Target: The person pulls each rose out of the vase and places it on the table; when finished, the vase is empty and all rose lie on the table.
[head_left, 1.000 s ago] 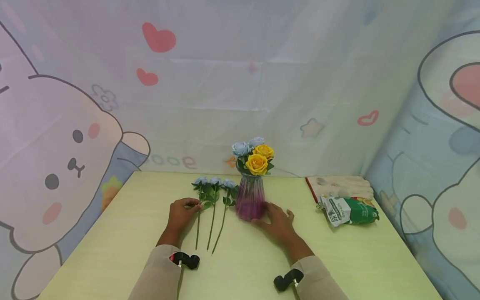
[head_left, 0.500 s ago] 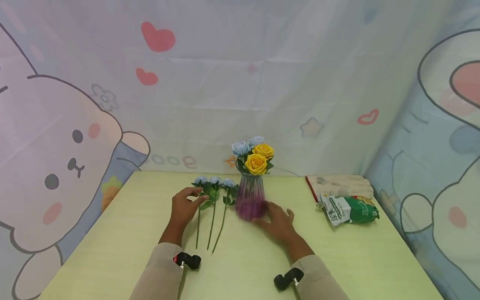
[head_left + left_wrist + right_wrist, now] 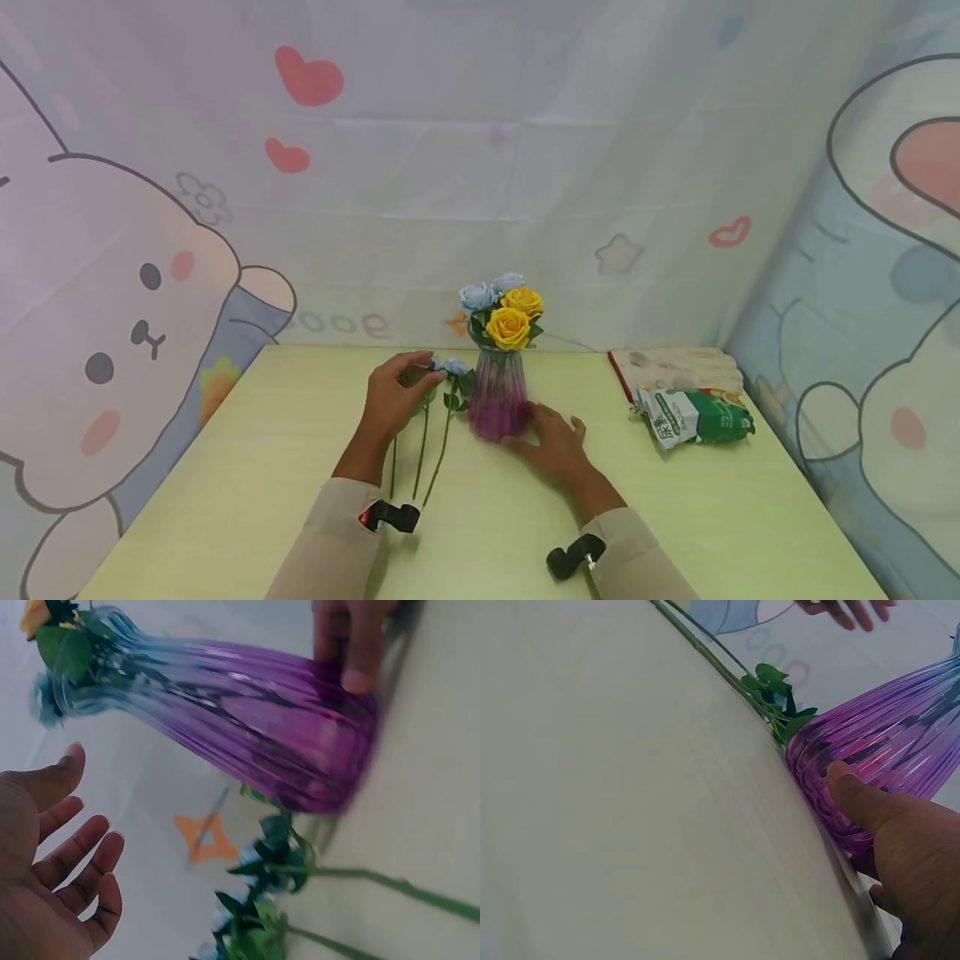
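Note:
A glass vase [image 3: 498, 398], clear at the top and purple below, stands upright on the table. It holds yellow roses [image 3: 508, 328] and light blue roses [image 3: 477, 297]. My right hand [image 3: 557, 446] grips the vase low on its right side; in the right wrist view the thumb [image 3: 851, 791] lies across the purple glass. Left of the vase, several loose blue roses [image 3: 455, 367] lie with their stems toward me. Over their heads hovers my left hand [image 3: 390, 398], fingers spread and holding nothing in the left wrist view. It partly hides the leftmost blooms.
Pale work gloves [image 3: 678, 369] with a red cuff lie at the table's back right. A green and white packet [image 3: 701, 417] sits in front of them, partly over the gloves. A printed cloth [image 3: 435, 167] hangs behind the table [image 3: 225, 475].
My left hand has risen from the leftmost rose's stem and shifted right and away from me, over the blooms. The right hand keeps its place on the vase.

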`<state>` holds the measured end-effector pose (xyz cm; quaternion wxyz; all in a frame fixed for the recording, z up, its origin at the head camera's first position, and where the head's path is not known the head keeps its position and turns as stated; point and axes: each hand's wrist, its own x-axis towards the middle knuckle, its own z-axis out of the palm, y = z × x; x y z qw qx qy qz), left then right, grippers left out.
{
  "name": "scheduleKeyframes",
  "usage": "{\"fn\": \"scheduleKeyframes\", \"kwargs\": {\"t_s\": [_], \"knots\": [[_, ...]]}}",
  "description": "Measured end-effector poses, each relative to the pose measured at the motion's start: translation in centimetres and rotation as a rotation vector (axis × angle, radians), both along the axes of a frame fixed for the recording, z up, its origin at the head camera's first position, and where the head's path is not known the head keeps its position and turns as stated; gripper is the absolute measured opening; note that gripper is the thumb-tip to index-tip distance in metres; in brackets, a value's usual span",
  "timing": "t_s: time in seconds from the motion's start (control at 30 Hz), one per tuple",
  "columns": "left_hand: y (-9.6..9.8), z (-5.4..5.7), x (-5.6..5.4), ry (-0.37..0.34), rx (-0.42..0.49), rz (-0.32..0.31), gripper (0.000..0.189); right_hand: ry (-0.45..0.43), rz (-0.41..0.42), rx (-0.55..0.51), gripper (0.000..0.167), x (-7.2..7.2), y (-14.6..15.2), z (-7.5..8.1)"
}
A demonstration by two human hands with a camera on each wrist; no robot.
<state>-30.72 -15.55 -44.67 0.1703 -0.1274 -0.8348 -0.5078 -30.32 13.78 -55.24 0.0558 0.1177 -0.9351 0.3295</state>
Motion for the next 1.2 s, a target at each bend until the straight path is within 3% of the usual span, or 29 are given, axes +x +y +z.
{"fn": "scheduleKeyframes", "kwargs": {"t_s": [0.2,0.33,0.87,1.03,1.2], "knots": [[1.6,2.8,-0.4,-0.032,0.115,-0.060,0.039,0.007,-0.004,0.011,0.086,0.0,-0.1,-0.4],[2.6,3.7,-0.9,-0.103,0.188,-0.102,0.042,-0.018,0.000,0.009,0.087,0.1,-0.2,-0.4],[6.5,5.7,-2.4,-0.400,0.450,-0.185,0.063,0.005,0.002,-0.007,0.086,-0.1,-0.1,-0.3],[7.1,5.8,-2.8,-0.411,0.541,-0.199,0.069,0.000,0.001,-0.004,0.085,-0.1,-0.1,-0.3],[7.8,6.3,-2.9,-0.386,0.601,-0.144,0.067,0.002,0.001,-0.003,0.085,0.0,-0.1,-0.2]]}}
